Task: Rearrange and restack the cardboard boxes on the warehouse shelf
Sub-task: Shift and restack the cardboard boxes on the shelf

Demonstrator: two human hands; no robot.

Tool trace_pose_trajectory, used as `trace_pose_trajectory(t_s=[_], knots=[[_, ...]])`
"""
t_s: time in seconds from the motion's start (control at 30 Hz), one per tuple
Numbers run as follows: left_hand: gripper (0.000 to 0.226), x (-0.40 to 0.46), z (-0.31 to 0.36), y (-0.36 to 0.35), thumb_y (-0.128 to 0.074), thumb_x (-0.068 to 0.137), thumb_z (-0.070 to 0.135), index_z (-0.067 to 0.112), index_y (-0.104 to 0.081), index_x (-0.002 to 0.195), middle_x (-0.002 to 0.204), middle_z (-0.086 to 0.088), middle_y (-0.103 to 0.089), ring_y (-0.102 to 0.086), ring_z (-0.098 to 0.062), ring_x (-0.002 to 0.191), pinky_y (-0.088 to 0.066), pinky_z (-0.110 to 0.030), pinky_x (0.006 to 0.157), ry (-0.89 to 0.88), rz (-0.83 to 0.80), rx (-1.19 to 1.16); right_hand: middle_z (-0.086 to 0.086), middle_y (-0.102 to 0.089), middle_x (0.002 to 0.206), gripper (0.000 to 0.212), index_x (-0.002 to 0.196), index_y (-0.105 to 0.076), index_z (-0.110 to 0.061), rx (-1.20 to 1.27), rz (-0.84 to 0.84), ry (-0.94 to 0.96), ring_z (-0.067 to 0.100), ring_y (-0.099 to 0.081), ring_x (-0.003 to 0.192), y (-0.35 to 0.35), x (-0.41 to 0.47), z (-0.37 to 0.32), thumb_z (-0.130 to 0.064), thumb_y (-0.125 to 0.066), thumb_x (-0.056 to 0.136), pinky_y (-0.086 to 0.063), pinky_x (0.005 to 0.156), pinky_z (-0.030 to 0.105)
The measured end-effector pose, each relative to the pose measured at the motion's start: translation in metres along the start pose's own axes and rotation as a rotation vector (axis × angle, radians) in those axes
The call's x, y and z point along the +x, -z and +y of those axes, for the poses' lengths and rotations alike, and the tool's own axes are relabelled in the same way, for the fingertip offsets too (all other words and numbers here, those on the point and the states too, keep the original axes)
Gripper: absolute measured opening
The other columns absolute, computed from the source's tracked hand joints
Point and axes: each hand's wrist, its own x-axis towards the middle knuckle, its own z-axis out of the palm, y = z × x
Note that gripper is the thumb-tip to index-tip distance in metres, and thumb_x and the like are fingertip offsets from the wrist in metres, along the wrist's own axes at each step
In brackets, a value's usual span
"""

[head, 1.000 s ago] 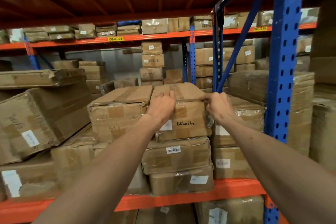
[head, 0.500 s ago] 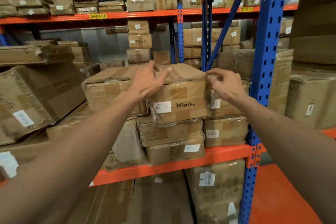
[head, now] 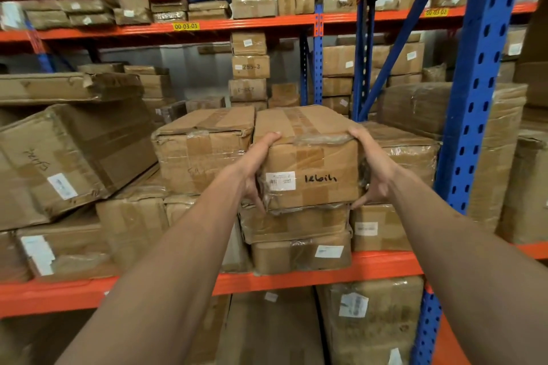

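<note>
A taped cardboard box marked "lebih" [head: 314,163] tops a stack of two flatter boxes [head: 296,224] on the orange shelf beam [head: 296,274]. My left hand [head: 256,167] clasps its left front corner, thumb on the top edge and fingers down the side. On the right front corner sits my right hand [head: 372,169], with its fingers curled under the bottom edge. A similar box [head: 204,151] lies directly to the left, touching it.
A blue upright post [head: 480,98] stands close on the right, with wrapped boxes [head: 400,151] behind it. A big tilted box [head: 74,157] leans at left. More boxes fill the rear rack and the level below the beam.
Both hands slid from the box's top front edge down onto its left and right corners. The left hand, lifted half a second ago, now clasps the side.
</note>
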Motion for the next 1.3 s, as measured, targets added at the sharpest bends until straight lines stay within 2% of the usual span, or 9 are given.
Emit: trace_pose_trajectory(t_s=[0.13,0.23,0.3,0.37,0.5,0.6,0.9,1.03,1.3], knots=[[0.076,0.003,-0.006,-0.006,-0.076,0.053,0.075,0.028,-0.060,0.111,0.096,-0.023,-0.068,-0.057,-0.054,0.108,-0.024,-0.091,0.086,-0.035,0.003,-0.067,0.017,-0.062,0.112,0.097,0.116,-0.057,-0.030,0.046,0.027,-0.024,0.041,-0.058,0.101,-0.010,-0.002,0.005,-0.089,-0.069,0.041,-0.053,0.071,0.064],[0.051,-0.007,-0.014,-0.015,-0.072,0.068,0.069,0.028,-0.067,0.099,0.065,-0.014,-0.074,-0.072,-0.036,0.052,-0.052,-0.061,0.041,-0.098,-0.037,-0.204,0.018,-0.068,0.109,0.092,0.118,-0.058,-0.031,0.088,0.059,-0.009,0.040,-0.062,0.098,-0.018,-0.007,0.007,-0.088,-0.063,0.047,-0.055,0.070,0.059],[0.059,-0.007,-0.022,-0.020,-0.071,0.070,0.066,0.023,-0.070,0.111,0.082,-0.013,-0.078,-0.076,-0.031,0.064,-0.057,-0.049,0.048,-0.187,-0.030,-0.275,0.017,-0.069,0.105,0.084,0.115,-0.057,-0.031,0.114,0.069,0.015,0.038,-0.065,0.092,-0.022,-0.012,0.007,-0.086,-0.062,0.051,-0.056,0.051,0.054],[0.076,-0.007,-0.030,-0.029,-0.075,0.062,0.066,0.020,-0.068,0.122,0.104,-0.014,-0.077,-0.076,-0.034,0.088,-0.061,-0.050,0.071,-0.260,0.028,-0.349,0.016,-0.069,0.103,0.079,0.113,-0.057,-0.032,0.125,0.084,0.029,0.036,-0.064,0.091,-0.025,-0.018,0.009,-0.084,-0.062,0.053,-0.052,0.040,0.048],[0.089,-0.019,-0.037,-0.046,-0.079,0.037,0.071,0.025,-0.070,0.113,0.117,-0.006,-0.069,-0.063,-0.034,0.111,-0.047,-0.056,0.100,-0.277,0.379,-0.501,0.015,-0.071,0.105,0.086,0.118,-0.059,-0.030,0.146,0.115,0.056,0.036,-0.065,0.094,-0.029,-0.030,0.009,-0.084,-0.064,0.050,-0.054,0.045,0.046],[0.070,-0.028,-0.038,-0.048,-0.076,0.033,0.074,0.029,-0.071,0.088,0.106,-0.002,-0.070,-0.062,-0.032,0.107,-0.047,-0.052,0.098,-0.282,0.478,-0.550,0.015,-0.070,0.108,0.092,0.122,-0.059,-0.028,0.194,0.151,0.054,0.036,-0.065,0.095,-0.029,-0.042,0.011,-0.080,-0.068,0.046,-0.054,0.058,0.048],[0.070,-0.064,0.009,-0.050,-0.080,0.036,0.068,0.024,-0.065,0.090,0.106,-0.005,-0.068,-0.064,-0.031,0.104,-0.052,-0.054,0.093,-0.427,0.393,-0.561,0.013,-0.067,0.116,0.091,0.126,-0.056,-0.026,0.211,0.157,0.228,0.034,-0.063,0.099,-0.026,-0.089,-0.041,-0.076,-0.069,0.051,-0.053,0.054,0.047],[0.094,-0.089,0.047,-0.063,-0.081,0.034,0.061,0.017,-0.056,0.114,0.097,-0.007,-0.068,-0.074,-0.023,0.074,-0.063,-0.042,0.060,-0.483,0.281,-0.646,0.010,-0.069,0.113,0.095,0.127,-0.057,-0.025,0.187,0.222,0.336,0.031,-0.064,0.097,-0.014,-0.106,-0.087,-0.078,-0.070,0.049,-0.053,0.054,0.047],[0.060,-0.074,0.073,-0.145,-0.082,0.042,0.058,0.024,-0.059,0.087,0.097,-0.007,-0.074,-0.073,-0.028,0.085,-0.061,-0.046,0.081,-0.529,0.225,-0.597,0.010,-0.066,0.113,0.094,0.123,-0.057,-0.029,0.180,0.270,0.347,0.036,-0.060,0.098,0.068,-0.096,-0.112,-0.081,-0.069,0.045,-0.051,0.061,0.059]])
